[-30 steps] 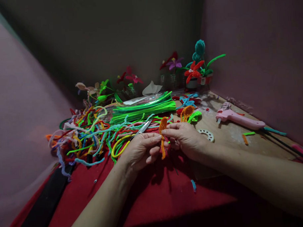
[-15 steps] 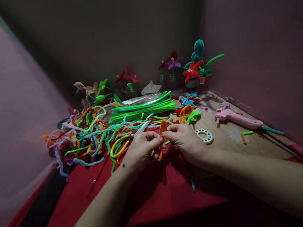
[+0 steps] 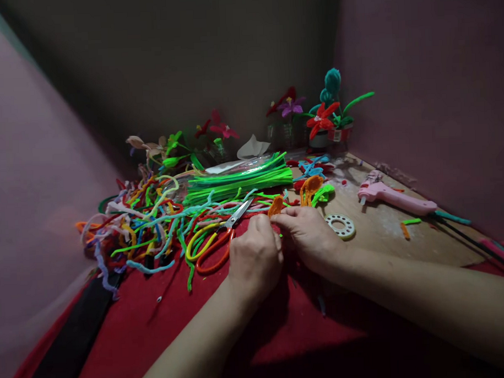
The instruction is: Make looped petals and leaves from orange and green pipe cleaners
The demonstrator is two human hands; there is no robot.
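Observation:
Both hands meet at an orange pipe-cleaner petal (image 3: 276, 206), whose rounded top sticks up between them. My left hand (image 3: 256, 252) is closed with its back toward me, gripping the lower part, which is hidden behind the fingers. With thumb and forefinger, my right hand (image 3: 301, 231) pinches the petal just below its top. Scissors (image 3: 213, 257) with red and yellow handles lie partly behind my left hand. Beyond my right hand are more orange petals (image 3: 312, 189) and a bright green pipe-cleaner piece (image 3: 323, 195).
A tangle of coloured pipe cleaners (image 3: 141, 226) spreads at the left, beside a bundle of green ones (image 3: 243, 178). On the wooden board (image 3: 436, 243) are a pink glue gun (image 3: 396, 197) and a white ring with holes (image 3: 341, 226). Pipe-cleaner flowers (image 3: 322, 120) stand along the back.
My left hand has rolled over and moved slightly right, hiding the petal's lower end and uncovering the scissor handles. My right hand keeps its pinch almost in place.

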